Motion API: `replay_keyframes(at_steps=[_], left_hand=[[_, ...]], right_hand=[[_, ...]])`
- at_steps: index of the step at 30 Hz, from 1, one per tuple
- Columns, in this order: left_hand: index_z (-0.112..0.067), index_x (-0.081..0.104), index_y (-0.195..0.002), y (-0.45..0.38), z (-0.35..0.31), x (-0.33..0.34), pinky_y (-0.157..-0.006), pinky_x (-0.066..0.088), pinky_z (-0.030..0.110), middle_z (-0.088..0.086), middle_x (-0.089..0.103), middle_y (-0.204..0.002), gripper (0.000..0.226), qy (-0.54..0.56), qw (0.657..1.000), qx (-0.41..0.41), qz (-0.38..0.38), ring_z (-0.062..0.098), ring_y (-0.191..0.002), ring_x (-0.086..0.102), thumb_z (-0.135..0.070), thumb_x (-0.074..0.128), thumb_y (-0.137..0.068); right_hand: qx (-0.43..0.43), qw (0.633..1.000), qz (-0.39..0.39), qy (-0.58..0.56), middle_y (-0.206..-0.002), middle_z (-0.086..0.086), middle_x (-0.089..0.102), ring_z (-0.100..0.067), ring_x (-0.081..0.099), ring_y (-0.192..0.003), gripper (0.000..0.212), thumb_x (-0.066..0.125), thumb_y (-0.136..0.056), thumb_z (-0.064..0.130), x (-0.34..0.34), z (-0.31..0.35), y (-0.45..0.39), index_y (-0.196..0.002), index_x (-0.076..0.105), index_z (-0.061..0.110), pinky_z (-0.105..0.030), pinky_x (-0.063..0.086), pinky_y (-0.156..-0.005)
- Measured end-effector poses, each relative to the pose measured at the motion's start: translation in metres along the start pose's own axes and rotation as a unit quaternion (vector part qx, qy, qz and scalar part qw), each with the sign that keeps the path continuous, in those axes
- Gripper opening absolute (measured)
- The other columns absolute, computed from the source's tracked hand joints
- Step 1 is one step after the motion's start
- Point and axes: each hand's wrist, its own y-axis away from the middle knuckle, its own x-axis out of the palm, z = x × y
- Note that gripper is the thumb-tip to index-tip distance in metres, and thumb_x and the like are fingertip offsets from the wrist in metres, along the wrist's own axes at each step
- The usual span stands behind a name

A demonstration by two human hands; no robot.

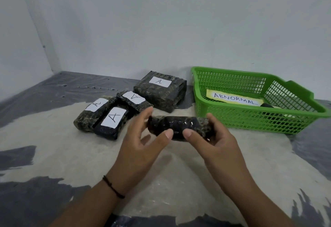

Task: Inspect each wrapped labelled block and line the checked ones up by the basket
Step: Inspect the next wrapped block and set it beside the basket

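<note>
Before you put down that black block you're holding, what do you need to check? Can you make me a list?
1. Both hands hold the wrapped block: left hand and right hand grip its ends. Ok.
2. Its label is seen: none shows on this side. Cannot tell.
3. Wrapping unbroken: shiny, no tear visible here. Cannot tell for hidden sides.
4. Checked blocks lined up: four "A" blocks lie left of the green basket. Ok.
5. Free floor beside them for one more. Ok.

Held block's (pixel 179 125) label hidden; basket (pixel 232 117) contents unclear.
</note>
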Motion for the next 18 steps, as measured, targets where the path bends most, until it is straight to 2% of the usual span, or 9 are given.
replay_keyframes(at_steps=[2, 4, 6, 8, 10, 12, 14, 17, 18], left_hand=[[-0.037, 0.047, -0.132, 0.0015, 0.0004, 0.0009, -0.097, 0.047, 0.023, -0.007, 0.048, -0.140, 0.091, 0.030, 0.999, -0.010, 0.043, 0.005, -0.128, 0.047, -0.066, 0.074, -0.050], [-0.030, 0.049, -0.131, 0.0002, 0.0015, 0.0017, -0.099, 0.048, 0.028, 0.004, 0.052, -0.137, 0.103, 0.063, 0.996, -0.039, 0.053, 0.015, -0.125, 0.053, -0.069, 0.080, -0.041], [-0.024, 0.057, -0.122, -0.0029, 0.0016, 0.0008, -0.097, 0.050, 0.032, 0.009, 0.061, -0.126, 0.089, 0.099, 0.992, -0.054, 0.055, 0.024, -0.118, 0.059, -0.057, 0.081, -0.044], [-0.021, 0.064, -0.112, -0.0054, 0.0038, 0.0006, -0.101, 0.047, 0.044, 0.013, 0.067, -0.117, 0.074, 0.150, 0.984, -0.066, 0.068, 0.033, -0.115, 0.060, -0.053, 0.082, -0.048], [-0.023, 0.068, -0.105, -0.0051, 0.0057, 0.0006, -0.103, 0.043, 0.048, 0.012, 0.068, -0.116, 0.073, 0.175, 0.978, -0.075, 0.085, 0.032, -0.114, 0.060, -0.059, 0.085, -0.045], [-0.023, 0.064, -0.109, -0.0028, 0.0046, 0.0010, -0.100, 0.046, 0.040, 0.012, 0.066, -0.119, 0.075, 0.159, 0.979, -0.081, 0.101, 0.024, -0.112, 0.061, -0.056, 0.085, -0.044], [-0.022, 0.060, -0.110, -0.0013, 0.0017, 0.0008, -0.088, 0.051, 0.026, 0.013, 0.066, -0.117, 0.070, 0.116, 0.985, -0.068, 0.104, 0.012, -0.102, 0.064, -0.046, 0.078, -0.047], [-0.022, 0.062, -0.104, -0.0029, -0.0011, -0.0023, -0.082, 0.053, 0.023, 0.014, 0.068, -0.110, 0.063, 0.080, 0.992, -0.044, 0.083, 0.013, -0.094, 0.065, -0.044, 0.074, -0.046], [-0.022, 0.063, -0.102, -0.0036, -0.0009, -0.0031, -0.081, 0.053, 0.023, 0.014, 0.069, -0.108, 0.061, 0.082, 0.993, -0.040, 0.080, 0.014, -0.093, 0.065, -0.043, 0.074, -0.046]], right_hand=[[-0.018, 0.999, 0.037, -0.008, -0.099, 0.008, 0.072, 0.000, 0.066, -0.091, 0.037, 0.074, -0.065, 0.057, 0.0019, 0.0001, 0.0022, -0.095, 0.069, 0.036, -0.017, 0.048, -0.078], [-0.022, 0.997, 0.069, -0.026, -0.109, 0.006, 0.070, -0.003, 0.064, -0.101, 0.051, 0.063, -0.067, 0.062, 0.0032, -0.0029, 0.0028, -0.107, 0.068, 0.030, -0.026, 0.047, -0.089], [-0.003, 0.992, 0.102, -0.068, -0.118, 0.007, 0.068, -0.007, 0.061, -0.112, 0.059, 0.060, -0.064, 0.060, 0.0037, -0.0053, 0.0016, -0.115, 0.065, 0.032, -0.035, 0.044, -0.101], [0.012, 0.988, 0.121, -0.095, -0.123, 0.009, 0.066, -0.008, 0.058, -0.117, 0.054, 0.063, -0.063, 0.057, 0.0033, -0.0059, 0.0004, -0.114, 0.065, 0.038, -0.040, 0.041, -0.106], [0.014, 0.989, 0.123, -0.082, -0.122, 0.010, 0.066, -0.007, 0.059, -0.115, 0.046, 0.073, -0.069, 0.050, 0.0037, -0.0058, 0.0010, -0.113, 0.062, 0.043, -0.040, 0.043, -0.105], [0.004, 0.991, 0.112, -0.068, -0.114, 0.009, 0.070, -0.007, 0.063, -0.109, 0.038, 0.069, -0.074, 0.038, 0.0055, -0.0057, 0.0026, -0.111, 0.060, 0.043, -0.038, 0.046, -0.103], [0.003, 0.991, 0.113, -0.068, -0.108, 0.010, 0.072, -0.007, 0.065, -0.106, 0.044, 0.064, -0.070, 0.037, 0.0061, -0.0051, 0.0042, -0.114, 0.060, 0.040, -0.033, 0.048, -0.100], [0.014, 0.985, 0.155, -0.075, -0.115, 0.016, 0.069, -0.006, 0.062, -0.111, 0.054, 0.076, -0.071, 0.039, 0.0061, -0.0066, 0.0046, -0.122, 0.058, 0.039, -0.032, 0.045, -0.103], [0.016, 0.985, 0.159, -0.071, -0.118, 0.017, 0.067, -0.006, 0.060, -0.114, 0.053, 0.072, -0.068, 0.039, 0.0061, -0.0082, 0.0038, -0.119, 0.058, 0.042, -0.034, 0.043, -0.105]])
